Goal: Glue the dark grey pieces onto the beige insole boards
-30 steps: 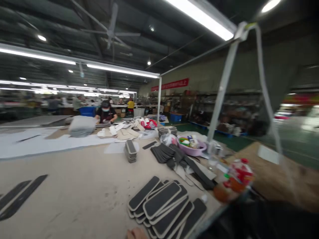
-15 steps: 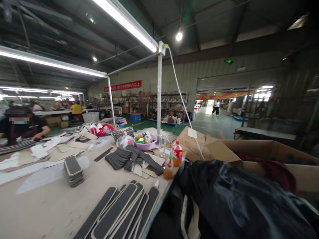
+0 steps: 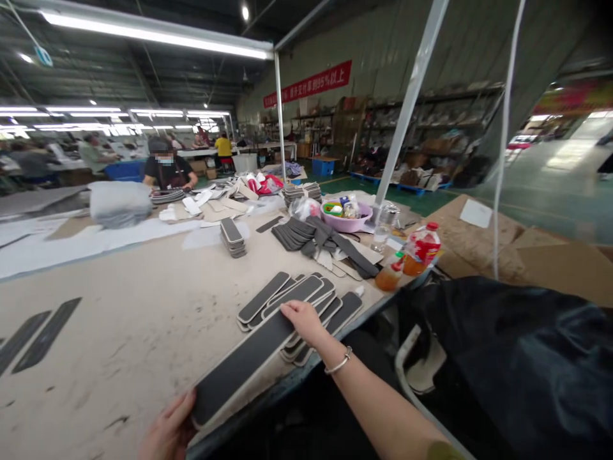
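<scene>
A long dark grey panel (image 3: 244, 361) with a pale edge is held at a slant over the table's near edge. My left hand (image 3: 167, 428) grips its lower end, the thumb on top and the other fingers mostly hidden beneath. At the upper end my right hand (image 3: 304, 322), with a bracelet on the wrist, pinches the panel's edge. Just beyond lies a loose pile of similar grey panels (image 3: 292, 294) with pale borders. Farther off, a small neat stack of shorter grey pieces (image 3: 232, 236) sits on the table (image 3: 143, 306).
Two dark strips (image 3: 45, 335) lie at left. Toward the back are folded grey fabric pieces (image 3: 294, 235), a pink basin (image 3: 347, 220) and bottles of orange liquid (image 3: 421, 249). Black material (image 3: 517, 345) drapes at right. A person (image 3: 167, 169) sits across the table.
The view has swung left and down. Both my hands have come into view, now holding a grey panel in front of the pile.
</scene>
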A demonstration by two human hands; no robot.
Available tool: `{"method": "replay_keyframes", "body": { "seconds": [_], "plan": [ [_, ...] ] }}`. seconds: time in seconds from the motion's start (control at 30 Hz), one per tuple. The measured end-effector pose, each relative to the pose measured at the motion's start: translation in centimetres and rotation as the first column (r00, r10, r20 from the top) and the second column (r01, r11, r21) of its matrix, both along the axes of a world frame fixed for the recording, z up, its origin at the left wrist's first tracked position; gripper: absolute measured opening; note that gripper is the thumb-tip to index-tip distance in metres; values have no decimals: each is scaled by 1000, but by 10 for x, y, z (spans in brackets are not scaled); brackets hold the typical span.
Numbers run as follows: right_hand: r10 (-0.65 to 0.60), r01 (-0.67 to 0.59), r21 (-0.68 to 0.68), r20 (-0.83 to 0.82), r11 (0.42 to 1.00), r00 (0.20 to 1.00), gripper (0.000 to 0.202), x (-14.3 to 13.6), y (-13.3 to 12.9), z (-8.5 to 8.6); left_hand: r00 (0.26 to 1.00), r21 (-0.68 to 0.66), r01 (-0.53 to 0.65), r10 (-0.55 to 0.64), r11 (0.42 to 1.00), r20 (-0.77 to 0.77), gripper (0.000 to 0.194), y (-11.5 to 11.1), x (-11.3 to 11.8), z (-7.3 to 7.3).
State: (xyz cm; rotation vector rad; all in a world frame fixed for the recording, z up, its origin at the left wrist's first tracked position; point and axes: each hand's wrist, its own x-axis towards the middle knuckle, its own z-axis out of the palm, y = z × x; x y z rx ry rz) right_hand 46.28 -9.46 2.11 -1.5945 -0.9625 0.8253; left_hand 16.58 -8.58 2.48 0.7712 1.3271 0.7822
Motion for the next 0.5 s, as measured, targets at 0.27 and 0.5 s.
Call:
{"method": "replay_keyframes", "body": {
  "seconds": [0.27, 0.5],
  "plan": [
    [265, -249, 111, -594, 962, 760, 59, 17, -13, 14, 997, -100, -17, 25, 995, 80, 33, 3, 16, -10],
    [268, -290, 4, -397, 957, 878, 44, 25, -12, -2, 997, -138, 14, -4, 990, 76, 35, 4, 20, -14]
  ]
}}
